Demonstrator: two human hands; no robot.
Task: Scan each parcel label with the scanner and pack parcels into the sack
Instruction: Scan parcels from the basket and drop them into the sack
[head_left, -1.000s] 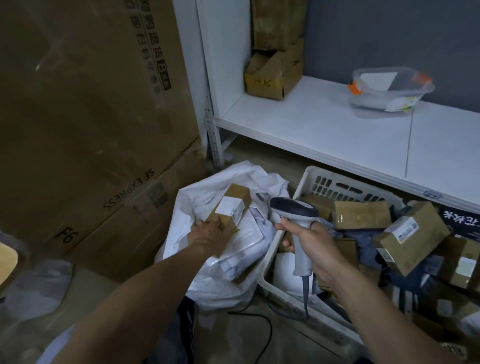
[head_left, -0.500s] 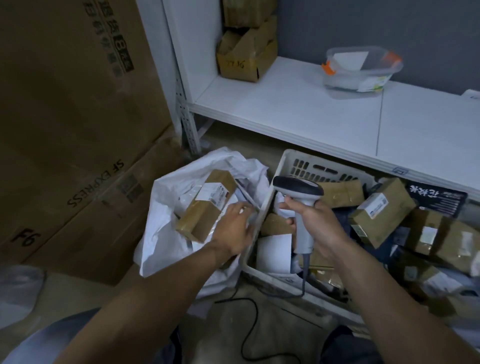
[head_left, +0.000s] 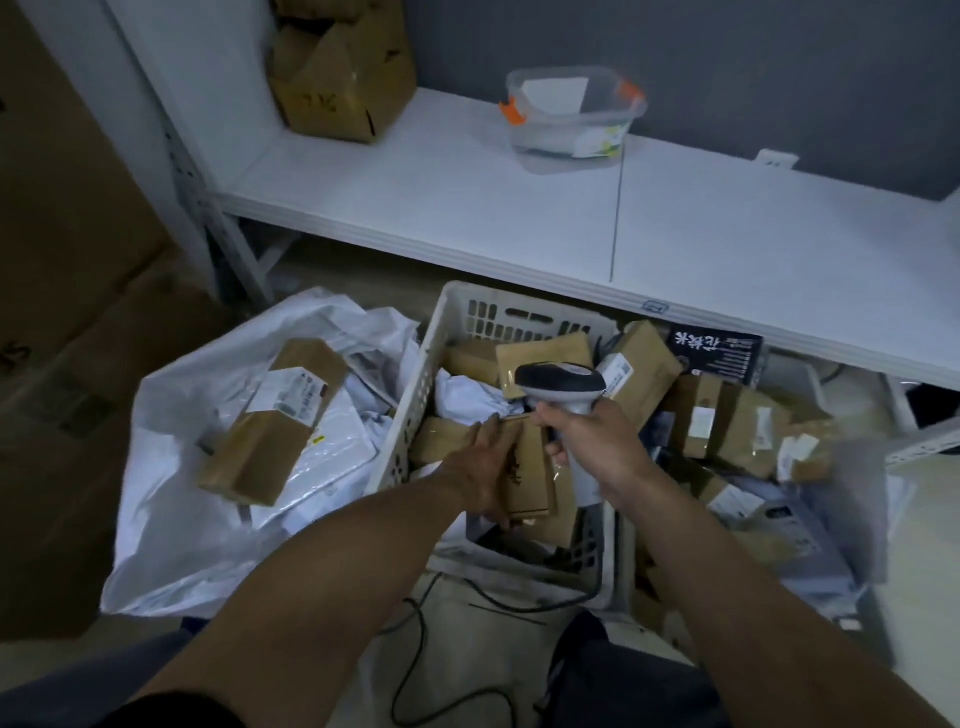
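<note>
A white sack (head_left: 171, 519) lies open on the floor at the left, with a long brown parcel (head_left: 275, 421) bearing a white label on top of white mailers. Right of it stands a white plastic basket (head_left: 415, 395) filled with several brown parcels. My left hand (head_left: 485, 467) reaches into the basket and grips a small brown box (head_left: 530, 478). My right hand (head_left: 592, 447) holds the grey handheld scanner (head_left: 563, 384) upright just above that box.
A white shelf (head_left: 467, 197) runs across the back, carrying an open cardboard box (head_left: 337, 88) and a clear plastic tub (head_left: 571, 122). Large cardboard cartons (head_left: 67, 260) stand at the left. More parcels (head_left: 737, 421) pile up right of the basket. The scanner's cable (head_left: 415, 654) trails on the floor.
My left hand let go of the long labelled parcel in the sack, moved right into the basket and took hold of a small brown box. The scanner stayed in my right hand.
</note>
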